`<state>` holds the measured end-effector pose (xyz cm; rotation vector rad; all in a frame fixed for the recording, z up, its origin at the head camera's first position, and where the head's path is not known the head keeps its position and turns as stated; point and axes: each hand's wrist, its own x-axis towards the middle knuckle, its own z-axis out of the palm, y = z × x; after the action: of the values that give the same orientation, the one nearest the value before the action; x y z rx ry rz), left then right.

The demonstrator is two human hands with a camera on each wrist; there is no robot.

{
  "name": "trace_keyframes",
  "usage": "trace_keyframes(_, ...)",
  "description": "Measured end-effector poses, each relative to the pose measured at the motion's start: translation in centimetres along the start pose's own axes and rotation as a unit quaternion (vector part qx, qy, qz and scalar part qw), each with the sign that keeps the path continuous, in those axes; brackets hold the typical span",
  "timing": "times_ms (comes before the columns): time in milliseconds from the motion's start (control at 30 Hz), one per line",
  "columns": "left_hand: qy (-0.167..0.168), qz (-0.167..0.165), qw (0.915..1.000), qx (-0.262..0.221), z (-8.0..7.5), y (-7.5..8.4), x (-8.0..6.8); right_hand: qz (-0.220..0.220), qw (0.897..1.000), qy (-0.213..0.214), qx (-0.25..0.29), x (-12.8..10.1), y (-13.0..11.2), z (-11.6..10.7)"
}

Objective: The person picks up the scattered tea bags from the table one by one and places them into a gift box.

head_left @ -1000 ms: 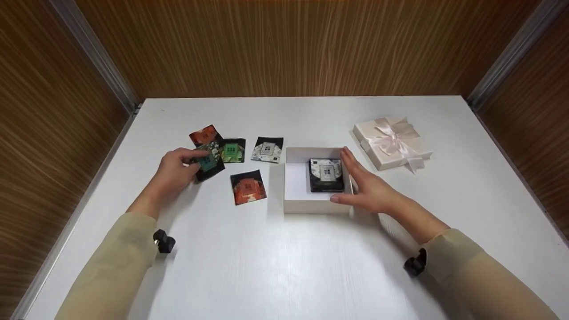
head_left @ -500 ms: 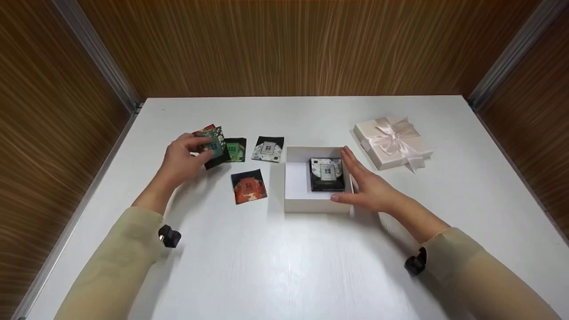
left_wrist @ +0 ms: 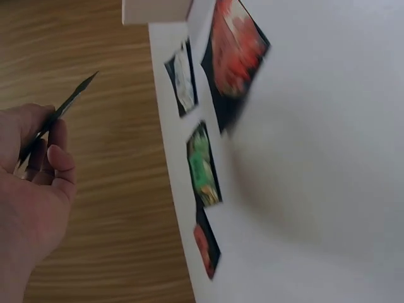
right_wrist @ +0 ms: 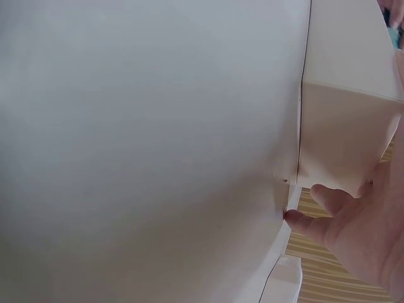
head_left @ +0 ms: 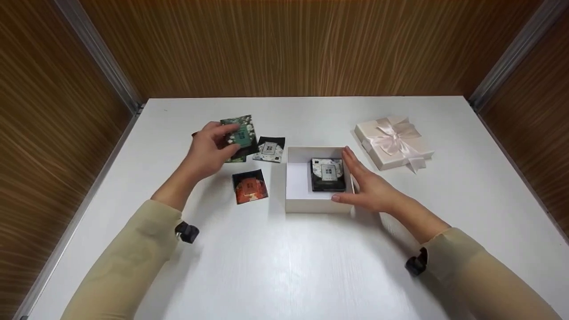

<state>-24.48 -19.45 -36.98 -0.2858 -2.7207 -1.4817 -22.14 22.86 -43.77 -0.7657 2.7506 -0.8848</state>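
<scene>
From the head view, the left hand [head_left: 209, 151] held a teal-labelled sachet [head_left: 240, 133] pinched between thumb and fingers [head_left: 229, 129], lifted off the desk [head_left: 284, 266] and tilted, left of the open white box [head_left: 295, 204]. The right hand [head_left: 369, 186] lay with straight, relaxed fingers flat against the box's right wall, steadying it. One dark sachet with a pale label [head_left: 327, 174] lay flat inside the box, toward its right side, leaving white floor free on the left. Three more sachets were on the desk: a pale one [head_left: 270, 150] just left of the box, a red one [head_left: 250, 186] nearer the person, and a green one partly hidden beneath the lifted sachet. A pink lid with a ribbon bow [head_left: 393, 142] sat well apart on the right.

In the left wrist view, the held sachet showed only as a thin dark edge [left_wrist: 69, 104] gripped by the curled fingers [left_wrist: 60, 158]; the green sachet [left_wrist: 202, 165] and a second red one [left_wrist: 207, 247] lay below on the desk.

The right wrist view showed the box wall [right_wrist: 341, 139] with the thumb and a fingertip [right_wrist: 309, 221] at its base.

To do this step well, the sachet would likely need levelling before it is lowered into the free left side, clearing the near wall, while the right hand holds the light box against sliding.
</scene>
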Motion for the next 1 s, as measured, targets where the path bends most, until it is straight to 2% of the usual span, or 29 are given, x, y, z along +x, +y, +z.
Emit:
trace_keyframes(233, -0.037, 0.037, 0.9986, -0.006, 2.8, 3.0, 0.5, 0.005, 1.0, -0.003, -0.005, 0.0, 0.0, 0.0)
trace_keyframes(400, -0.061, 0.055, 0.9966, 0.003, 4.9, 4.5, 1.0, 0.008, 1.0, -0.003, -0.003, 0.0, 0.0, 0.1)
trace_keyframes(567, -0.087, 0.071, 0.9936, 0.004, 6.9, 5.3, 1.4, 0.007, 1.0, -0.001, -0.001, 0.0, 0.0, 0.1)
trace_keyframes(1000, -0.141, 0.059, 0.9881, 0.022, 10.9, 6.1, 2.0, 0.009, 1.0, -0.002, 0.002, 0.1, 0.1, 0.0)
